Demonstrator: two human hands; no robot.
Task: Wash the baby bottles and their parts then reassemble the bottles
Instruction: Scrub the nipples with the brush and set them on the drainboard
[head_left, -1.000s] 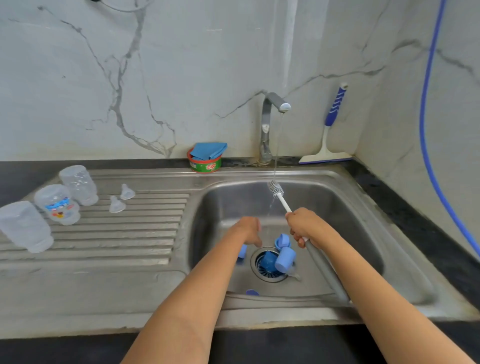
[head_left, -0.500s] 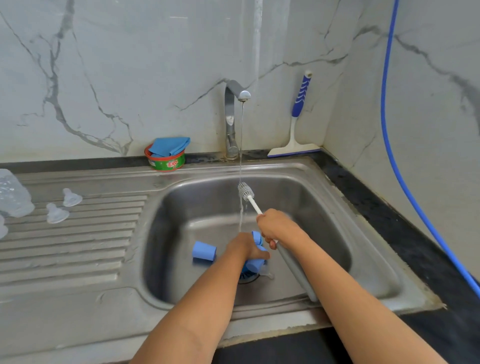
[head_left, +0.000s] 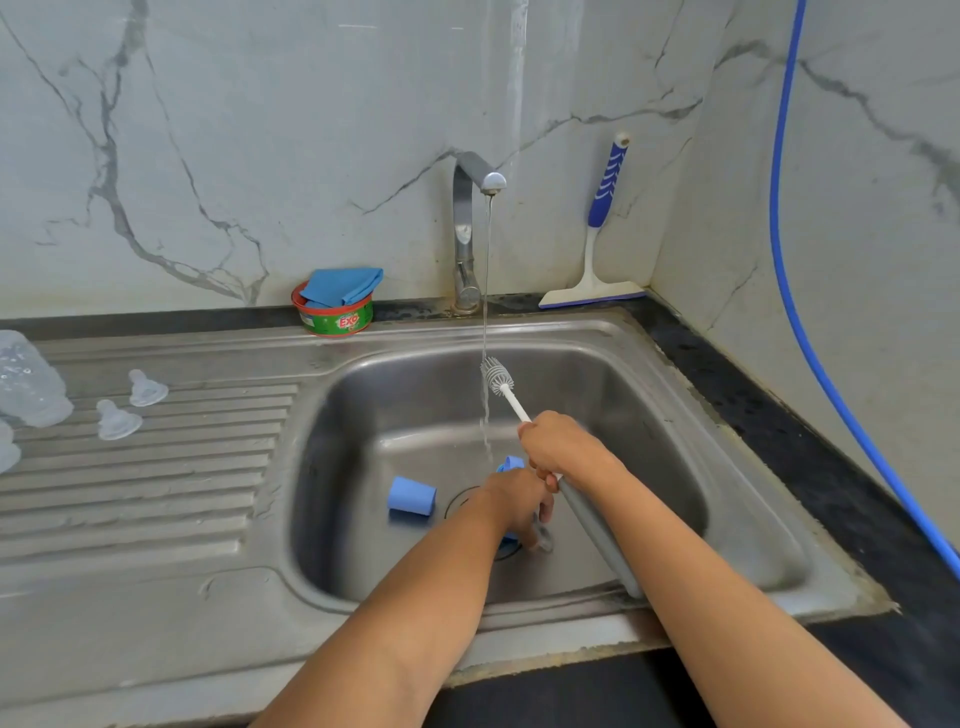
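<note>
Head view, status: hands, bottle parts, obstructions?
Right hand grips bottle brush under running tap. Left hand at drain, grip unclear. Blue cap lies sideways in sink. Nothing blocking.

The bottle cap (head_left: 411, 496) is blue. At 11 o'clock from it, the soap tub (head_left: 335, 318) is red and green. The white wall (head_left: 260, 130) has grey lines.

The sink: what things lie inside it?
A blue cap lies on its side left of the drain. The left hand covers the drain and most of another blue part.
</note>
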